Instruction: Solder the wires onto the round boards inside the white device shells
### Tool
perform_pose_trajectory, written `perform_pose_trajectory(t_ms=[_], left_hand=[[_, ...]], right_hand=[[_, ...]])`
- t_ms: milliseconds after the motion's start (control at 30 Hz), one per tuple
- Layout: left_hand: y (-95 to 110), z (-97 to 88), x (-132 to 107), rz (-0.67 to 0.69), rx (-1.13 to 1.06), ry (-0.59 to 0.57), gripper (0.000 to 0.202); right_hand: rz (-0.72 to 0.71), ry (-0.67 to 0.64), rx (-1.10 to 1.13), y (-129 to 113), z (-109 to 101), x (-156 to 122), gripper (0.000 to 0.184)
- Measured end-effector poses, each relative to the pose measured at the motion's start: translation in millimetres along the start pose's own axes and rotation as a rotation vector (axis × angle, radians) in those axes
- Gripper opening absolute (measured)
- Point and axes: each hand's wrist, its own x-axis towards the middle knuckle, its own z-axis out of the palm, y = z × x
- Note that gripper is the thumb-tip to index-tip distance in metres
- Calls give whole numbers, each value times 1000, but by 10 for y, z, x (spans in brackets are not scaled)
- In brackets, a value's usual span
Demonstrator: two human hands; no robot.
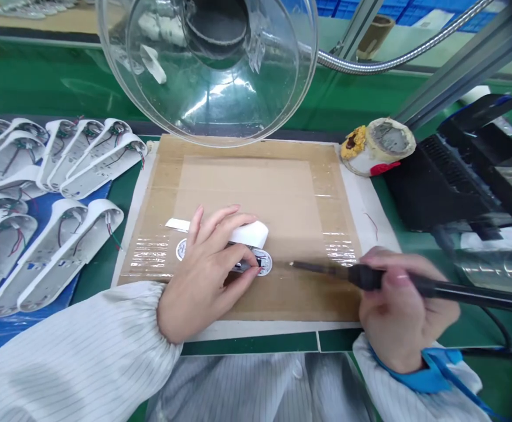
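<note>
My left hand [214, 266] rests over a white plastic housing [251, 233] on the cardboard. Its thumb and index finger are pinched at a small oval circuit board [265, 262] beside the housing; what lies between the fingertips is too small to make out. Part of the housing and the board is hidden under the hand. In my right hand [403, 299] is a soldering iron [370, 276], gripped by its black handle. The iron's tip points left, a short way right of the board and apart from it.
A cardboard mat [326, 205] lies under the work. Several white housings with wires [93, 164] sit on the left. A clear round hood [207, 126] hangs at the back. Right of the mat stand a round pot [388, 140] with a yellow sponge [353, 142] and a black holder [432, 176].
</note>
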Motion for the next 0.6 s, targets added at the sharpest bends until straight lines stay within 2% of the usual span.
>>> perform_pose_trajectory(t_ms=[100,300,600], left_hand=[[-2,0,-4,7,2,3,15],[2,-11,2,17,17,13,15],[1,-6,7,23,36,22,13]], right_hand=[[-16,-103,12,3,48,-45,10],[-31,-183,9,-11,45,-63,8],[-86,-179,31,3,82,-61,8]])
